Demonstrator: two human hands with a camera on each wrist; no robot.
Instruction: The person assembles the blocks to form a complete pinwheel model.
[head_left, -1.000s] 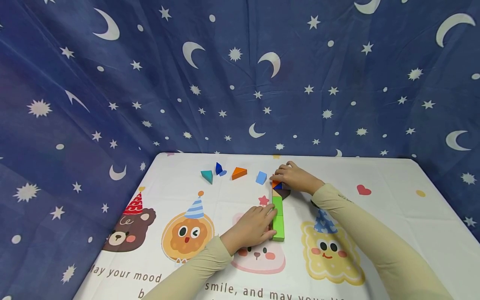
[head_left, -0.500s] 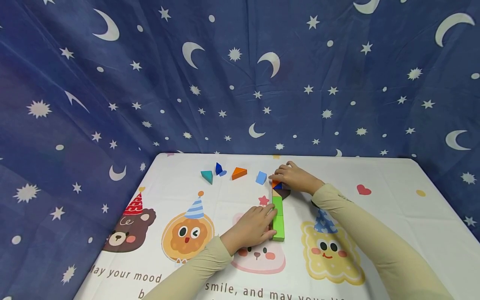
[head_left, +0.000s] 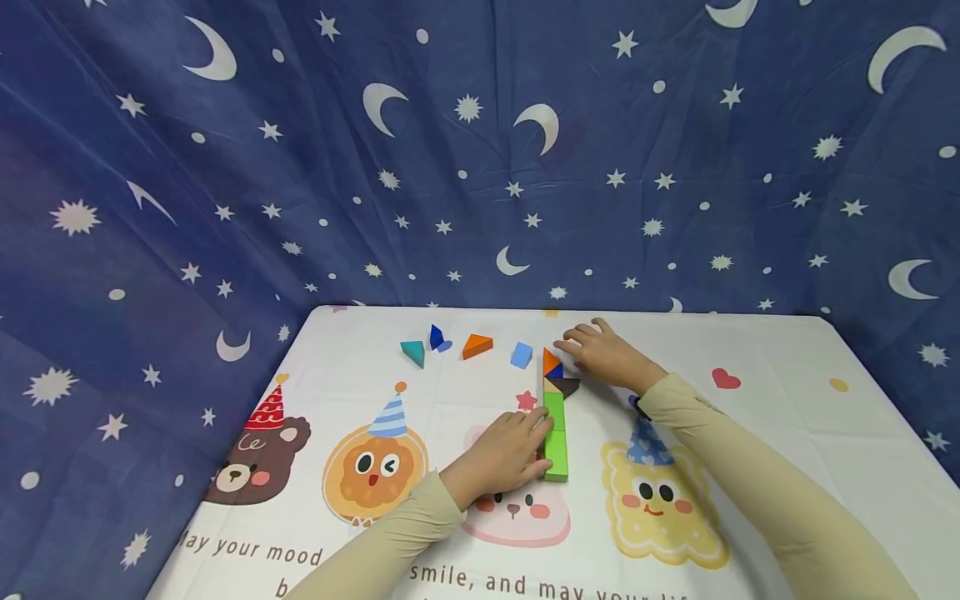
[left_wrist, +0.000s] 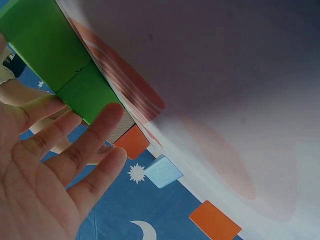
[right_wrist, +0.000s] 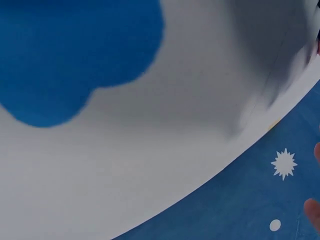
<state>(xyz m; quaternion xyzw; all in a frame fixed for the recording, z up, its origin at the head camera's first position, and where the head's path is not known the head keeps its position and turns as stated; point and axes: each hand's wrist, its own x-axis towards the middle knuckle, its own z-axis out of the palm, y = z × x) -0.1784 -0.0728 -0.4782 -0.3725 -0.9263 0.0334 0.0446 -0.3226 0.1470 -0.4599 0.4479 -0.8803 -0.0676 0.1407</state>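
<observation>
A row of blocks runs away from me in the head view. Two green blocks (head_left: 556, 454) form its near end. Beyond them come a dark brown piece (head_left: 567, 387) with a tan wooden face beside it, a small blue triangle (head_left: 556, 372) and an orange triangle (head_left: 551, 361) at the far end. My left hand (head_left: 502, 454) rests along the left side of the green blocks, its fingers extended in the left wrist view. Just right of the far end is my right hand (head_left: 609, 358), fingers loosely bent and holding nothing; only fingertips (right_wrist: 312, 212) show in the right wrist view.
Left of the row's far end lie a light blue block (head_left: 522, 355), an orange wedge (head_left: 477, 347), a dark blue block (head_left: 437, 337) and a teal wedge (head_left: 413, 353). The white printed tablecloth (head_left: 810, 467) meets a blue starry curtain (head_left: 480, 208) behind.
My right hand has let go of the far end of the row and moved a little to the right, exposing the orange and blue triangles. The left hand stays in place.
</observation>
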